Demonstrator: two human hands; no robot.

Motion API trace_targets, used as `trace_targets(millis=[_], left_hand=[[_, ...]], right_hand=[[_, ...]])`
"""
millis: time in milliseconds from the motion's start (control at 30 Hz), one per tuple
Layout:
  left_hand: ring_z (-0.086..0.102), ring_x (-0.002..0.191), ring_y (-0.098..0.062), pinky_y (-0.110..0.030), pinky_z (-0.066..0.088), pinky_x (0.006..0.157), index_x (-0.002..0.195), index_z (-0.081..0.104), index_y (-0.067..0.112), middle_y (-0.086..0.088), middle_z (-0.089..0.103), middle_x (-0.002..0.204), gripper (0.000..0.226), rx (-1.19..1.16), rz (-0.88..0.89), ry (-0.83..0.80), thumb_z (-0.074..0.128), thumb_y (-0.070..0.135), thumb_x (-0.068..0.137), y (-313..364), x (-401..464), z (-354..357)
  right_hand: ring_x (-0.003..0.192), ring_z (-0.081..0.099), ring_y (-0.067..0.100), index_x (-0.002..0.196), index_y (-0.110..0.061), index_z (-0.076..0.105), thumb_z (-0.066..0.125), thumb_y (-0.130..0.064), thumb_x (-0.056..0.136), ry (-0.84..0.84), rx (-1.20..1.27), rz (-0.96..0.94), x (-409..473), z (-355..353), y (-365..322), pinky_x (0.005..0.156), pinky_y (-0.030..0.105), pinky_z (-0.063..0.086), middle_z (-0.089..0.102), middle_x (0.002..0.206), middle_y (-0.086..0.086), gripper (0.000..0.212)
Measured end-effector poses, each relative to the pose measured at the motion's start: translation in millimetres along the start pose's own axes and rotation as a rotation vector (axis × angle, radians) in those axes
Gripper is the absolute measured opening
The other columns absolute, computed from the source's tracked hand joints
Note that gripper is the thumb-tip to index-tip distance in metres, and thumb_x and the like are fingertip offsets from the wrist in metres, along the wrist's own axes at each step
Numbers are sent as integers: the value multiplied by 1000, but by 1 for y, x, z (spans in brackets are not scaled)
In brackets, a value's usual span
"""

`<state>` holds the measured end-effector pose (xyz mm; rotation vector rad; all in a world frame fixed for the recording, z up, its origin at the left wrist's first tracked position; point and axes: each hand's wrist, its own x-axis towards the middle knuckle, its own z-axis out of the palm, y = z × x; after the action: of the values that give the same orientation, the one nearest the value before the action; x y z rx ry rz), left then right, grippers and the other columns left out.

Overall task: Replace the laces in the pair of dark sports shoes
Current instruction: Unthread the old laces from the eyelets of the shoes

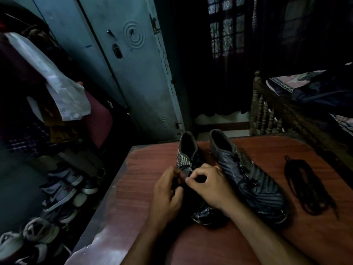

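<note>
Forearms are reaching in from the bottom edge as I am watching the lacing job part-way through. My left hand [168,192] and right hand [212,186] are meeting over the middle of the left shoe [186,150], which is lying on the tabletop [137,178] with its heel pointing away. Both sets of fingers are curling inward: the right thumb and forefinger are pinching together at the lace area, and the left fingers, blurred, are closing on something dark there. I am judging that to be a lace, though the gloom is hiding it, and I cannot tell whether it is going in or coming out. Just beside it, the right shoe [252,180] is lying with dark lacing showing across its eyelets, so it is looking either finished or not yet stripped. Further right, well apart from both shoes, a loose bundle of black laces [307,188] is waiting on the wood. Beyond the tabletop, a grey wardrobe [129,64] is standing.
</note>
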<state>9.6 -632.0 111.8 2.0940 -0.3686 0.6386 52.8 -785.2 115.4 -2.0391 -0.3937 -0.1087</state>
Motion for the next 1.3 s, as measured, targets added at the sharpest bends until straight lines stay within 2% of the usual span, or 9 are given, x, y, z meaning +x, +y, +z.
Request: trace_targets(millis=[200, 300, 433, 600, 667, 800, 967, 1100, 1300], left_hand=[[65, 109, -16, -45, 54, 95, 121, 67, 28, 18, 60, 112, 36, 81, -73, -34, 64, 8, 91, -17, 1, 4], [64, 99, -12, -32, 52, 82, 115, 71, 24, 12, 60, 106, 24, 128, -39, -40, 68, 17, 93, -19, 3, 3], [64, 94, -14, -33, 54, 81, 104, 71, 20, 6, 60, 101, 10, 85, -49, -7, 63, 17, 97, -17, 5, 4], [55, 81, -13, -21, 43, 71, 83, 58, 18, 0, 52, 88, 16, -37, -75, 11, 52, 30, 91, -3, 3, -1], [48, 74, -12, -25, 39, 68, 75, 51, 24, 5, 49, 81, 20, -91, -110, 25, 47, 25, 95, -3, 3, -2], [41, 67, -4, -26, 34, 62, 69, 43, 36, 15, 45, 72, 38, -93, -171, 14, 44, 22, 104, -4, 3, 1], [39, 60, 0, -21, 30, 56, 58, 38, 31, 15, 43, 65, 38, -62, -112, 5, 46, 29, 95, -7, 2, 0], [34, 55, -3, -29, 25, 51, 56, 33, 22, 12, 36, 60, 36, -76, -92, 2, 48, 25, 89, -9, -3, -1], [42, 62, -11, -40, 34, 56, 71, 49, 23, -1, 45, 64, 25, -135, -130, 47, 44, 26, 96, -2, 0, -2]], right_hand=[[84, 61, 10, 58, -31, 64, 70, -47, 65, -86, 158, -4, 1, -6, -6, 79, 30, 45, 60, 78, -13, 19], [75, 60, 10, 53, -24, 59, 64, -45, 62, -123, 213, -3, 2, -9, -8, 75, 33, 45, 57, 73, -9, 24], [71, 55, 7, 52, -21, 56, 65, -42, 66, -153, 235, -33, 2, -11, -6, 71, 28, 41, 53, 72, -9, 26], [79, 58, 7, 62, -25, 60, 66, -52, 80, -69, 113, 14, 3, -3, 2, 73, 31, 46, 62, 72, -13, 33], [91, 55, 7, 71, -30, 62, 60, -60, 79, -48, 2, 21, 2, 0, 2, 79, 30, 47, 66, 79, -12, 31], [93, 49, 10, 73, -28, 62, 61, -49, 88, -19, -117, -51, -1, 1, 1, 84, 32, 44, 65, 80, -12, 26], [86, 45, 7, 83, -29, 49, 68, -38, 86, 3, -147, -87, -5, 0, -4, 74, 29, 43, 53, 71, -10, 22], [86, 41, 6, 107, -39, 56, 70, -35, 90, -38, -183, -173, -6, 0, -2, 75, 26, 44, 52, 77, -9, 23], [96, 46, 8, 84, -41, 66, 72, -39, 87, -75, -120, -158, -3, -3, 0, 85, 30, 43, 59, 84, -17, 7]])
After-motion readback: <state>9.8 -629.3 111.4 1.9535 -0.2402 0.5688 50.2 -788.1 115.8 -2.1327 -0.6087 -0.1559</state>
